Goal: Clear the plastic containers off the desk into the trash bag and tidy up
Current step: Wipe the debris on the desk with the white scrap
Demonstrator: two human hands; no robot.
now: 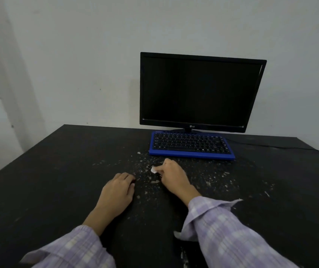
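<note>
White scrap [153,169] pinched in right hand [171,176]; left hand [119,190] curled, its contents hidden.

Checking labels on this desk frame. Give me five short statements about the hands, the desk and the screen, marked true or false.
1. The monitor screen is dark. True.
2. The right hand pinches a small white scrap in its grip. True.
3. The left hand holds a plastic container. False: it rests curled on the desk, with no container in view.
4. The keyboard has a red frame. False: the frame is blue.
5. Pale crumbs are scattered on the desk in front of the keyboard. True.
</note>
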